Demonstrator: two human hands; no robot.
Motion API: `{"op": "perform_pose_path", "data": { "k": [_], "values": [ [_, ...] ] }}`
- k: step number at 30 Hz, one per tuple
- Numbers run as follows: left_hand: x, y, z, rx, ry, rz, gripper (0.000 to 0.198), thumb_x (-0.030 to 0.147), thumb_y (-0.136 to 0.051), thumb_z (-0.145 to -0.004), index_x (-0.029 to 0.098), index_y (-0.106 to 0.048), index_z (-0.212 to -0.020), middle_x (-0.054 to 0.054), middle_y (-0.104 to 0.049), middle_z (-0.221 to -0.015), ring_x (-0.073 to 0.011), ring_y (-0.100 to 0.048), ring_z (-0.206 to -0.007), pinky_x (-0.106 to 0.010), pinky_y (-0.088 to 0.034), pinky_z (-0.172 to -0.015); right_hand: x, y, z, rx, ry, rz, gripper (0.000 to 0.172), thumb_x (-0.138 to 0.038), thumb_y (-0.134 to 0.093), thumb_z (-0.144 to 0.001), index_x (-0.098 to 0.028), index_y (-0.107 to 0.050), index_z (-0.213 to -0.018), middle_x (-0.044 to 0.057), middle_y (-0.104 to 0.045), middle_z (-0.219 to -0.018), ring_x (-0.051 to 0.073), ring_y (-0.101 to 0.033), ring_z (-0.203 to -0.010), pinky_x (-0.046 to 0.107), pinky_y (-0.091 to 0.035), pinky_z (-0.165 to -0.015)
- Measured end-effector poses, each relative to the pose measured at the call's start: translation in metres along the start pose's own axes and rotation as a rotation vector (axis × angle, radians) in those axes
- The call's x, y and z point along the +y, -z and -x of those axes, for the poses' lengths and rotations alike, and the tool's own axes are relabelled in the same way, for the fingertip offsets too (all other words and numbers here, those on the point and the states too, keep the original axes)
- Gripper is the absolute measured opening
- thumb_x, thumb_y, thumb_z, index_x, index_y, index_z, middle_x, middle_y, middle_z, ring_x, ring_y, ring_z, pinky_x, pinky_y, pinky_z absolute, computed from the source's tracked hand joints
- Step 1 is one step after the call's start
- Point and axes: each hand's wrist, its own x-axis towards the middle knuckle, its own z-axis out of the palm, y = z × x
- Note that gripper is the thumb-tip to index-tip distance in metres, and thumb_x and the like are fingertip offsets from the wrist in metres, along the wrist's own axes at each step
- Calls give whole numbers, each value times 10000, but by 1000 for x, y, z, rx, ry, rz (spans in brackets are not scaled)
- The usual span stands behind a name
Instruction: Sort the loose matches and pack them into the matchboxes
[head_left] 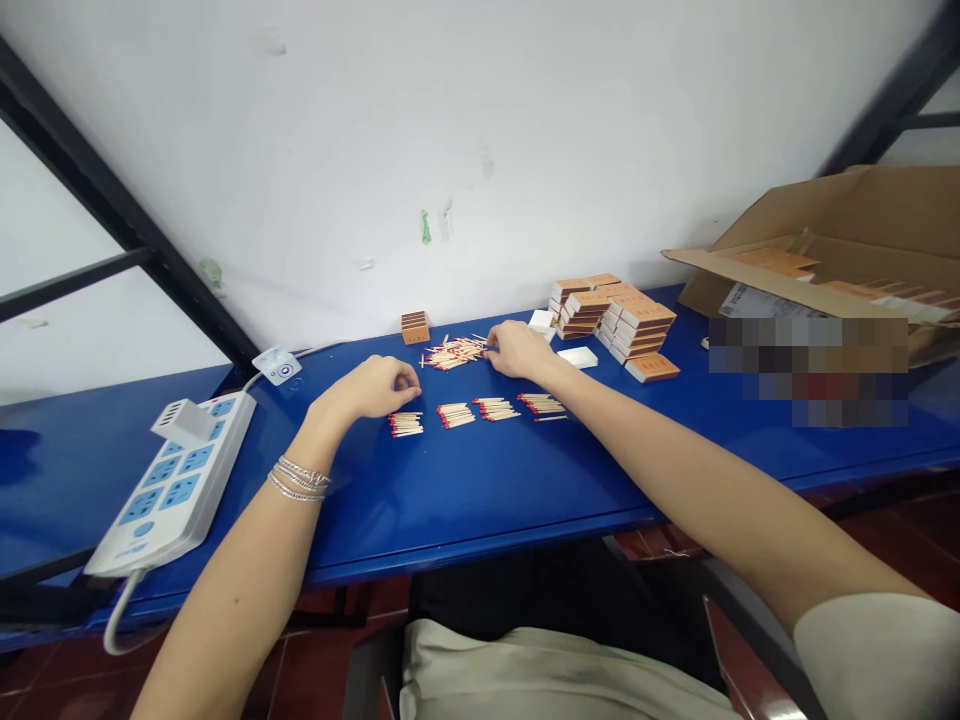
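Note:
My left hand (379,385) hovers just behind the leftmost group of matches (406,424), its fingers curled together. Whatever those fingers may hold is hidden. At the right edge of a loose heap of red-tipped matches (454,352), my right hand (517,349) has its fingertips pinched on a match. Several small groups of matches lie in a row in front of the heap, including one at the middle left (456,415), one at the middle right (496,408) and one at the right (543,404). Their red heads point left.
Stacked matchboxes (637,312) stand at the right, with white trays (578,357) beside them. More matchboxes (415,327) sit behind the heap. An open carton (840,225) is at far right. A power strip (184,475) lies left on the blue table (465,500), against the wall.

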Motion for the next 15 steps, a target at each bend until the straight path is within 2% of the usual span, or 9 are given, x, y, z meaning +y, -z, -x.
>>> {"op": "perform_pose_path", "data": {
  "k": [3, 6, 10, 15],
  "values": [
    [1, -1, -1, 3, 3, -4, 159, 291, -610, -743, 236, -750, -796, -24, -744, -737, -186, -653, -640, -275, -449, -613, -1, -3, -2, 48, 131, -26, 362, -365, -594, -883, -196, -667, -1194, 130, -640, -1226, 288, -614, -1105, 373, -488, -887],
    [2, -2, -1, 8, -5, 9, 151, 286, -616, -746, 236, -751, -793, -27, -742, -735, -188, -648, -636, -280, -444, -615, -8, -7, -5, 43, 247, 11, 389, -350, -567, -898, -222, -644, -1257, 129, -586, -1284, 289, -604, -1106, 374, -489, -876],
    [2, -3, -1, 5, -10, -10, 162, 300, -610, -772, 232, -751, -814, -32, -742, -750, -191, -650, -643, -284, -443, -617, -15, -12, -13, 24, 265, 93, 310, -284, -488, -935, -199, -711, -1134, 142, -599, -1252, 300, -603, -1076, 370, -490, -824],
    [1, -3, -2, 25, 5, -51, 175, 312, -597, -794, 225, -744, -833, -37, -739, -757, -191, -654, -662, -289, -445, -630, -11, -15, -17, 52, 263, 129, 297, -235, -447, -946, -163, -721, -1038, 158, -643, -1174, 302, -576, -1105, 368, -483, -838]
  ]
}}
